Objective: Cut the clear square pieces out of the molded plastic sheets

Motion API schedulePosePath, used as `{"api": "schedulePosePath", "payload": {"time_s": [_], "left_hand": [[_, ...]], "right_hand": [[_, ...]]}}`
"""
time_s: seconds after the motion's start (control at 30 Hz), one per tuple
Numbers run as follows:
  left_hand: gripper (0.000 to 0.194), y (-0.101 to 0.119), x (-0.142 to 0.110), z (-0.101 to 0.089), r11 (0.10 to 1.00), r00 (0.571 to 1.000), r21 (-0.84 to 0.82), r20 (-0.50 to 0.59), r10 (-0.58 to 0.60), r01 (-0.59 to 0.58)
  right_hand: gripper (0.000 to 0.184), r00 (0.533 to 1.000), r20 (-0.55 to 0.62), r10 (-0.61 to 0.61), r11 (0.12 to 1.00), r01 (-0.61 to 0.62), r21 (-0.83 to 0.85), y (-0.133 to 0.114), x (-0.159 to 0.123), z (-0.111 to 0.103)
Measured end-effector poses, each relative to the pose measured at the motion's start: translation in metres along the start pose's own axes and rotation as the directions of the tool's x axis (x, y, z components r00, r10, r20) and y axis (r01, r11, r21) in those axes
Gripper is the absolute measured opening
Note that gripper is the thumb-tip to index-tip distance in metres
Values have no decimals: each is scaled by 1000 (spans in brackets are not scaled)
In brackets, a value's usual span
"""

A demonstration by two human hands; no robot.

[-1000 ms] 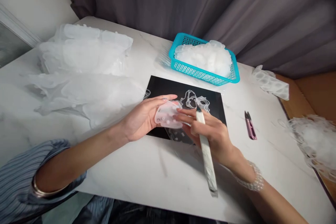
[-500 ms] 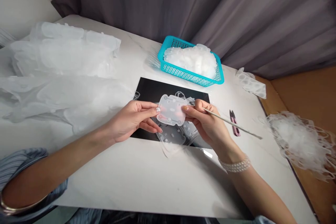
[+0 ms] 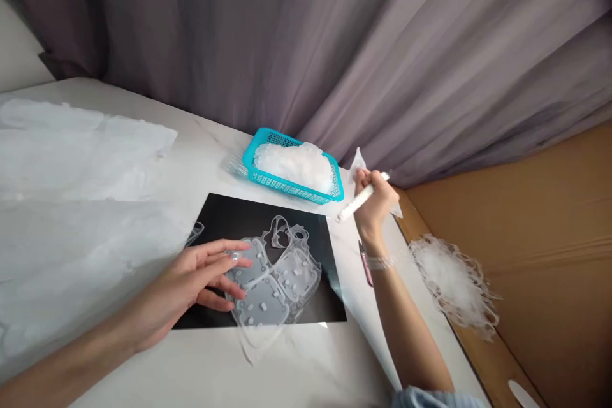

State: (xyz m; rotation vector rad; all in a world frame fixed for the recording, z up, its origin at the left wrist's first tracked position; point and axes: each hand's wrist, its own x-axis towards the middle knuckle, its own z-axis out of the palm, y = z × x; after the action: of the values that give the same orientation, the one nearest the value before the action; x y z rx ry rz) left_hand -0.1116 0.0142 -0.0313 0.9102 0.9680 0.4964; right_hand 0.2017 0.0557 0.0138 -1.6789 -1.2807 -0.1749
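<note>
My left hand [image 3: 210, 277] is open, its fingers spread over the left part of the black mat [image 3: 217, 217]. Just beyond its fingertips lies a translucent plastic sheet of joined panels [image 3: 262, 306], with small raised tabs and thin looped edges. Farther back on the right, my right hand [image 3: 375, 204] is closed around a slim white stick-like tool [image 3: 356, 203], which slants down to the left. Behind that hand shows a translucent plastic piece [image 3: 356, 160], partly covered; whether the fingers touch it I cannot tell. Pink-handled thread snips [image 3: 366, 264] lie beside my right wrist.
A turquoise basket [image 3: 296, 191] heaped with translucent pieces stands at the back by the grey curtain [image 3: 215, 44]. Stacked translucent sheets [image 3: 81, 159] cover the table's left side. Looped plastic scraps [image 3: 454, 280] sit at the right edge, against a brown cardboard wall [image 3: 535, 223].
The loose plastic panel has left my left hand, whose fingers have spread. My right hand has gone back and right, past the basket, still holding the tool. The camera view has shifted too.
</note>
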Motion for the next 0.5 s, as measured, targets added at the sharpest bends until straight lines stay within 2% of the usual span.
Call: {"api": "schedulePosePath", "payload": {"time_s": [0.13, 0.2, 0.27, 0.37, 0.43, 0.5], "left_hand": [[41, -5, 1, 2, 999, 999, 29, -8, 34, -33], [40, -8, 3, 3, 997, 998, 54, -17, 62, -61], [39, -12, 4, 3, 989, 994, 106, -27, 105, -101], [33, -18, 6, 4, 937, 974, 288, -46, 221, -199], [26, -21, 6, 5, 832, 931, 456, -19, 366, -318], [24, -20, 9, 4, 685, 865, 584, 62, 498, -436]], "right_hand": [[15, 981, 195, 0, 999, 8, -41, 28, 17, 39], [14, 972, 234, 10, 999, 1, -47, 38, 14, 44], [16, 971, 235, 31, 999, -21, -46, 44, 9, 36], [19, 964, 258, 72, 997, -70, -17, 47, -6, 6], [21, 941, 325, 98, 994, -108, 13, 45, -22, -14], [23, 894, 431, 127, 987, -155, 31, 42, -40, -29]]}}
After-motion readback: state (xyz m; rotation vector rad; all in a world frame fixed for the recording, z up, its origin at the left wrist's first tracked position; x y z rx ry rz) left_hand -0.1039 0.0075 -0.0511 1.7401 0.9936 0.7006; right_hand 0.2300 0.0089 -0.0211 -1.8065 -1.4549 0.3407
